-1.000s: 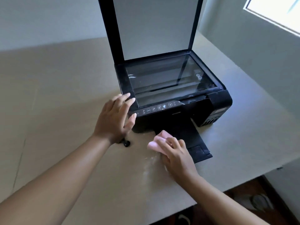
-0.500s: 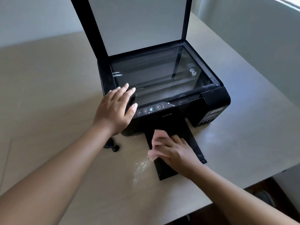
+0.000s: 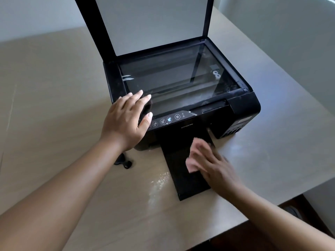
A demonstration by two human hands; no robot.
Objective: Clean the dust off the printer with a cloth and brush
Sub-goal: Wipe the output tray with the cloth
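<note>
A black printer (image 3: 241,105) stands on the table with its scanner lid (image 3: 150,24) raised and the glass bed (image 3: 174,82) exposed. Its output tray (image 3: 177,171) sticks out toward me. My left hand (image 3: 126,120) rests flat on the printer's front left corner, fingers straight. My right hand (image 3: 215,167), blurred by motion, presses a pink cloth (image 3: 192,163) onto the right side of the tray. A small black object (image 3: 123,161), possibly the brush, lies on the table under my left wrist, partly hidden.
The beige table (image 3: 54,87) carries a smear of white dust (image 3: 157,183) left of the tray. The table's front edge (image 3: 282,203) runs close at the lower right, with dark floor beyond. Walls stand behind and to the right.
My right hand has swept the pink cloth from the table left of the tray across to the tray's right side. My left hand stayed on the printer corner.
</note>
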